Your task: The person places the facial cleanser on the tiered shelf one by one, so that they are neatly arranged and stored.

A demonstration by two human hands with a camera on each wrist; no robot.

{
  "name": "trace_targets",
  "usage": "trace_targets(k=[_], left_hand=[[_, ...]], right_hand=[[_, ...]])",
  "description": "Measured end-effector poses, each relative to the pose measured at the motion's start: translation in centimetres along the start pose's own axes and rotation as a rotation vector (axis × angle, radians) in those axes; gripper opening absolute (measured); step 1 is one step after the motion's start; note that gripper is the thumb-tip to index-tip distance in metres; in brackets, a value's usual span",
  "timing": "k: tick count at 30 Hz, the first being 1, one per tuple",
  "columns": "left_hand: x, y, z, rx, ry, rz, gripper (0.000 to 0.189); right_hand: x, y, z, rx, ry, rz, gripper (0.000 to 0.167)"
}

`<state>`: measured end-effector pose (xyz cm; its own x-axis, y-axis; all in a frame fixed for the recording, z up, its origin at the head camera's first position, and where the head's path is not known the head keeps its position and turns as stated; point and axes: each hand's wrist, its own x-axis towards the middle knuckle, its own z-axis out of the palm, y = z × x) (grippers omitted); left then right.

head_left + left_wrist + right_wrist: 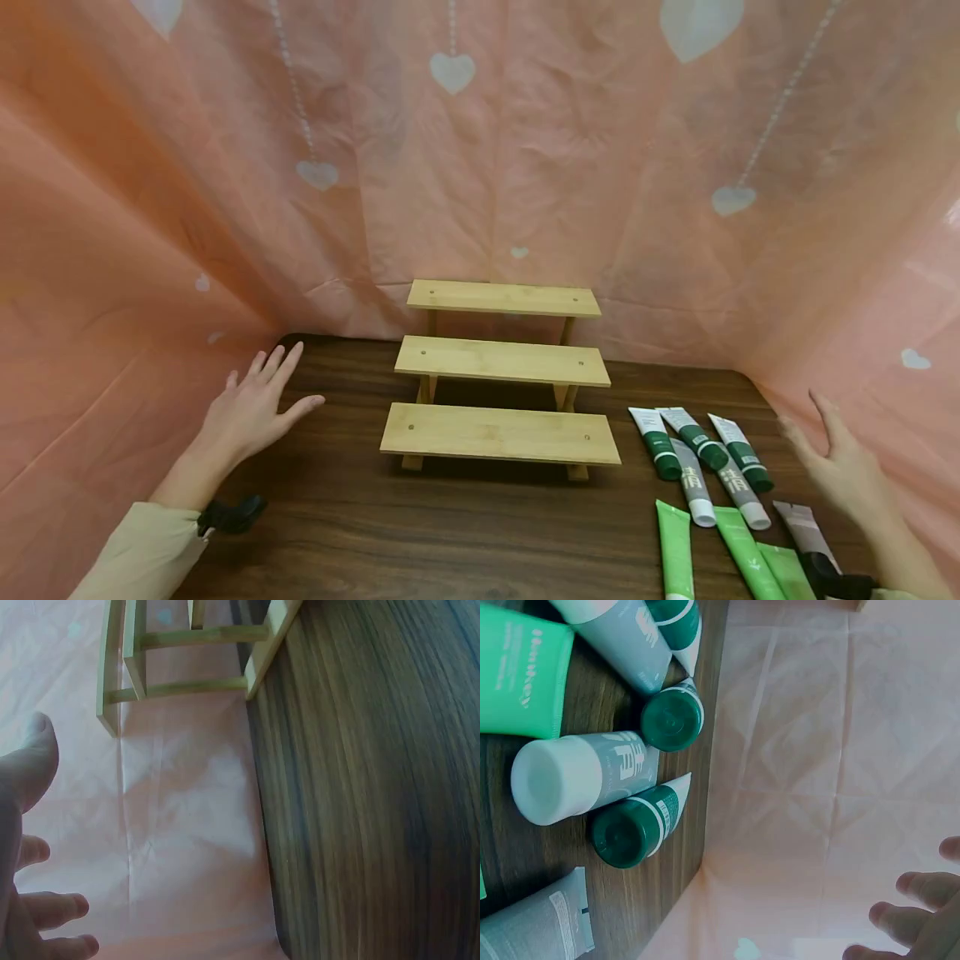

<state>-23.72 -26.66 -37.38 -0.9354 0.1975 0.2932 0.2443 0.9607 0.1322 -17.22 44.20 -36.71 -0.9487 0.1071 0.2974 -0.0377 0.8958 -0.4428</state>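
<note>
My left hand (249, 410) hovers over the left side of the table with fingers spread, holding nothing. My right hand (851, 475) is likewise spread and bare, just right of a group of squeeze tubes. Nearest to it are white tubes with dark green caps (741, 454) and grey tubes with white caps (742, 492). Bright green tubes (675, 546) lie closer to the front. Another grey tube (806, 533) is partly hidden by the right wrist's black strap. Between the hands stands a three-step wooden rack (498, 433), its shelves bare.
The dark wooden table (337, 533) has rounded back corners. A pink curtain (525, 167) with white hearts hangs behind it and along both sides. The rack stands near the back edge; in the left wrist view its side frame (202, 636) shows.
</note>
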Motion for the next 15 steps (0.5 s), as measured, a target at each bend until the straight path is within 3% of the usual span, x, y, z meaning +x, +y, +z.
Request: trace_targets(k=[6,11,15], left_hand=[[1.1,0.9,0.0,-0.143,-0.035,-0.061,0.087],[2.2,1.4,0.7,-0.269,-0.058,-0.085,0.084],[3.1,1.9,1.6,-0.359,-0.046,-0.079,0.08]], right_hand=[[0.7,1.0,-0.1,0.251,0.041,-0.024,0.061],[1.0,1.6,-0.3,0.286,0.018,0.033,0.057],[1.6,1.9,-0.3,0.378,0.005,0.026,0.055]])
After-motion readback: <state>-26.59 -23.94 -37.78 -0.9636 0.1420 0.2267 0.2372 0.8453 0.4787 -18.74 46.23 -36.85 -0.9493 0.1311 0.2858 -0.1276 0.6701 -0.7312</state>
